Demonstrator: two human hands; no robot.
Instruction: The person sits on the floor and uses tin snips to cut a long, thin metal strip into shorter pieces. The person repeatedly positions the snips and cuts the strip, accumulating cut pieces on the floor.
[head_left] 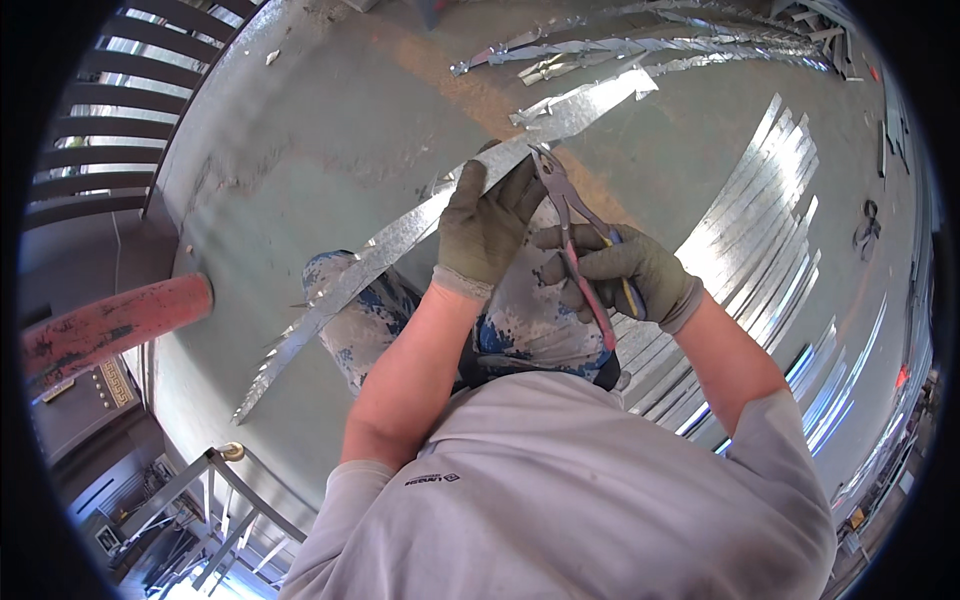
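Note:
A long, shiny sheet-metal strip (385, 248) slants across my knees, its edge notched into several small bent tabs. My left hand (482, 222), in an olive work glove, is closed on the strip near its middle, thumb over the top face. Gloved the same way, my right hand (640, 272) grips a pair of pliers (562, 190) with worn red and blue-yellow handles. The jaws of the pliers are at the strip's near edge, just right of my left fingers. Whether they pinch the metal is too small to tell.
Many flat metal strips (745, 225) lie side by side on the floor at right. Twisted, notched strips (640, 48) lie at the far side. A slatted dark rail (125, 125) and a red cylinder (120, 320) stand at left, with a wheeled metal frame (215, 500) nearer.

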